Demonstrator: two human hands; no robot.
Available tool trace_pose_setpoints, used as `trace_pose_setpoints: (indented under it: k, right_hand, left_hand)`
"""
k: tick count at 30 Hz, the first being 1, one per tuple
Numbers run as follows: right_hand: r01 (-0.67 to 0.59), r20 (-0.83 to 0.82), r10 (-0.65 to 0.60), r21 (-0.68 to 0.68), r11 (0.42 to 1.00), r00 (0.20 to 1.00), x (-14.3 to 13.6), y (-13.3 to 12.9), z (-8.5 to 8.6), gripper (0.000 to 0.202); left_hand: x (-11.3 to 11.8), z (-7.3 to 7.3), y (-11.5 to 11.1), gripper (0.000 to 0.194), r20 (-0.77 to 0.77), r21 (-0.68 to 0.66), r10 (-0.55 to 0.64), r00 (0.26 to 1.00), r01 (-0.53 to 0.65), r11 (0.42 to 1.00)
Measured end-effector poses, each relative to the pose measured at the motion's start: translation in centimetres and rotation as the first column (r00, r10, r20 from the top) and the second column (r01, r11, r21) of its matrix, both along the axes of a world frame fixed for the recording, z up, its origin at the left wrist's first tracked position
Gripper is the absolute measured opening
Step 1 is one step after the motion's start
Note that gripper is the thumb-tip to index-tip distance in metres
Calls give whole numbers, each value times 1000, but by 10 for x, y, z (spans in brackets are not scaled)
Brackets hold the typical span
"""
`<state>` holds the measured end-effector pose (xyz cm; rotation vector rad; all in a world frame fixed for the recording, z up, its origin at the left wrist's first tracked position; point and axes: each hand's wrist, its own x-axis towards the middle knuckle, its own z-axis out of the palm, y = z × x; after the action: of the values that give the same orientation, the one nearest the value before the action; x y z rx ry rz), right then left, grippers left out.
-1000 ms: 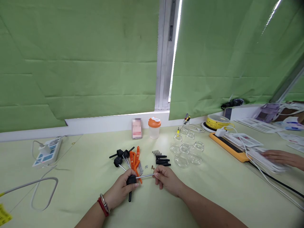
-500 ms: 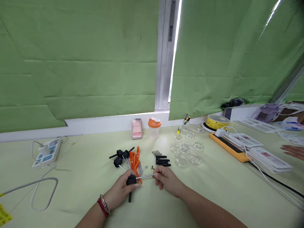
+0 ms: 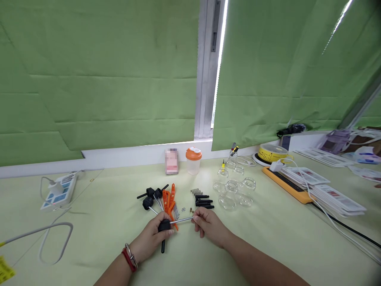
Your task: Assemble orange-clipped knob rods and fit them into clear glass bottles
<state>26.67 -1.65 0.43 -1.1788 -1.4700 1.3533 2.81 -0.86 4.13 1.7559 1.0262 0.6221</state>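
My left hand (image 3: pixel 154 234) is closed around a black round cap (image 3: pixel 164 225) with a black stem pointing down toward me. From the cap a thin metal rod (image 3: pixel 181 220) runs to the right, and my right hand (image 3: pixel 208 224) pinches its far end between thumb and fingers. Just beyond my left hand lie orange plastic pieces (image 3: pixel 168 202), loose metal rods (image 3: pixel 176 211) and several similar black caps with stems (image 3: pixel 148 203). Past my right hand are black tubes (image 3: pixel 204 202), small springs (image 3: pixel 195 191), tiny brown pieces (image 3: pixel 191 209) and tiny silvery bits (image 3: pixel 183 209).
Several clear glass jars (image 3: pixel 229 200) stand right of the tubes. Behind are a cup with an orange lid (image 3: pixel 193 159) and a pink phone-like object (image 3: pixel 172 161). An orange power strip (image 3: pixel 287 186) and stacked cards (image 3: pixel 336 200) lie right; a white power strip (image 3: pixel 61 192) lies left.
My hands, the cap and the rod stay almost still. Another person's hand at the right edge has drawn back, nearly out of view.
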Motion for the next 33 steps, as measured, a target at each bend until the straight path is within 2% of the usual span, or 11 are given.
trace_pose_setpoints:
  k: [4,6,9,11,12,15,19,23,27,31,33]
  right_hand:
    - [17,-3,-16,23,1000,1000,-2,-4,7,33]
    - [31,25,-32,37,999,999,-3,-8,11,31]
    - [61,151,-90,188,980,984,-4,-13,17,22]
    - [75,267,-170,332,940,949,-4,-14,18,16]
    - [81,321,-215,384,920,922,-3,-14,19,15]
    - [93,435,-328,478,873,838,-1,-11,17,16]
    - [42,557,-414,561,827,720,1,-7,13,24]
    - [-1,697,-409,507,862,589,0,-6,10,34]
    - [-8,757,-385,458,889,528,-2,-5,9,32]
    - [-4,756,-390,460,888,526,-3,-5,9,31]
    - [-4,759,-385,455,891,524,-3,-5,9,32]
  left_hand:
    - [-20,13,7,26,-18,100,107,994,-104,989]
    - [-41,21,14,35,39,172,293,955,-296,940]
    - [-81,26,28,43,59,308,643,764,-627,716]
    - [-105,26,35,43,-80,391,811,579,-730,560]
    - [-115,25,38,42,-193,418,848,493,-740,526]
    - [-132,21,44,41,-440,442,817,372,-703,558]
    - [-133,14,48,28,-565,450,734,378,-603,658]
    - [-131,10,48,19,-628,398,669,398,-575,715]
    - [-127,13,44,19,-699,360,608,376,-549,754]
    - [-109,16,37,31,-699,546,660,277,-389,742]
    - [-94,14,35,41,-609,677,728,316,-271,684]
